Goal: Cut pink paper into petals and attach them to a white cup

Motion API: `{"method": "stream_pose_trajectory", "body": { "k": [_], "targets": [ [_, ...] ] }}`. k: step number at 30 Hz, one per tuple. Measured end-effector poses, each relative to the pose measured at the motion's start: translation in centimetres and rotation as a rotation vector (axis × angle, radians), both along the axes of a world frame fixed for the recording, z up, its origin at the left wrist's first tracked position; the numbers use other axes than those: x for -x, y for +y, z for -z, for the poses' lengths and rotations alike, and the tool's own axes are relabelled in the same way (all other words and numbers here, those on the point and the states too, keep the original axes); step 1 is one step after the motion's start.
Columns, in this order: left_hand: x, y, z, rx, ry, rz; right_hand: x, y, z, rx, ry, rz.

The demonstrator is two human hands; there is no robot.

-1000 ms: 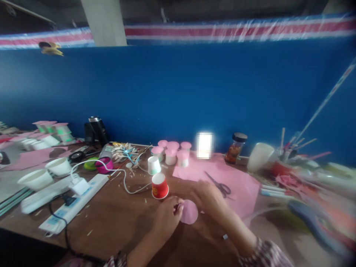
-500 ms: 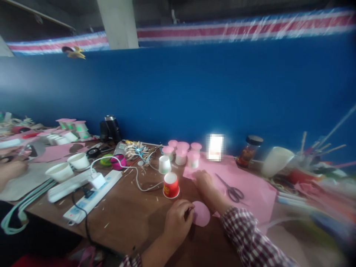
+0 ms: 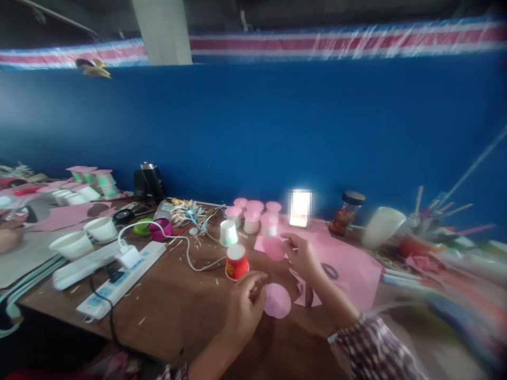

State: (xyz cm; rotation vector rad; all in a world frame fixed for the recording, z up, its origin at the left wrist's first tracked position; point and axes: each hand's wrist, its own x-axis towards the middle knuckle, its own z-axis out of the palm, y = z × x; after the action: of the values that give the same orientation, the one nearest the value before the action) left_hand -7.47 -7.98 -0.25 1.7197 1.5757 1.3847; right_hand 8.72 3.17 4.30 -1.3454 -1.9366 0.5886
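Note:
My right hand (image 3: 301, 256) pinches the edge of a pink paper circle (image 3: 273, 248), raised just in front of several paper cups topped with pink discs (image 3: 252, 216). Beside a second pink paper circle (image 3: 278, 302) on the table is my left hand (image 3: 244, 303), its fingers curled together; what they hold, if anything, is hidden. A red paper cup (image 3: 236, 263) stands just beyond the left hand, with a white paper cup (image 3: 228, 233) behind it. Under my right forearm, scissors (image 3: 329, 271) lie partly covered on a pink sheet (image 3: 358, 282).
A white power strip (image 3: 122, 282) with a plugged-in charger (image 3: 129, 257) lies to the left, its cable looping across the table. White bowls (image 3: 101, 229) sit beyond it. A glowing phone (image 3: 300, 208) and a dark-lidded jar (image 3: 346, 214) stand at the back. Another person's hand (image 3: 10, 237) shows far left.
My right hand has lifted a pink circle from near the cups and drawn it back. My left hand has shifted slightly from the lower circle. The view has turned slightly right.

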Motion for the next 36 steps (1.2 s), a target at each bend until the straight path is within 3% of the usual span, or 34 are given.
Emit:
{"method": "stream_pose_trajectory", "body": {
  "k": [2,6,8,12,15,18,21,25,31,36],
  "targets": [
    [0.0,-0.3,-1.3,-0.077,0.052,-0.087,-0.6,-1.2,-0.6,0.048,0.147,-0.055],
    [-0.3,-0.7,-3.7,-0.111,0.002,-0.139,-1.5,-4.0,-2.0,0.112,0.188,-0.134],
    [-0.4,-0.4,-4.2,-0.066,-0.134,-0.071,-1.8,-5.1,-2.4,0.136,0.196,-0.177],
    [-0.5,0.4,-4.0,0.214,-0.479,0.213,-1.7,-6.1,-2.3,0.145,0.210,-0.257],
    [-0.2,0.5,-3.9,0.315,-0.584,0.184,-1.4,-6.1,-2.0,0.158,0.177,-0.261],
    [0.7,-0.1,-4.1,0.295,-0.599,0.087,-1.4,-5.9,-1.7,0.129,0.059,-0.204],
    [2.1,-0.9,-4.1,0.280,-0.620,0.037,-1.8,-6.1,-1.1,0.070,-0.219,-0.177],
    [3.8,-2.1,-3.0,0.334,-0.733,-0.001,-2.2,-7.3,-0.5,0.029,-0.512,-0.353],
    [5.0,-3.1,-1.0,0.360,-0.751,-0.023,-1.9,-8.4,-0.1,0.018,-0.701,-0.467],
    [4.6,-3.3,-1.3,0.349,-0.645,-0.070,-1.6,-7.9,1.6,-0.114,-0.784,-0.485]
  ]
}}
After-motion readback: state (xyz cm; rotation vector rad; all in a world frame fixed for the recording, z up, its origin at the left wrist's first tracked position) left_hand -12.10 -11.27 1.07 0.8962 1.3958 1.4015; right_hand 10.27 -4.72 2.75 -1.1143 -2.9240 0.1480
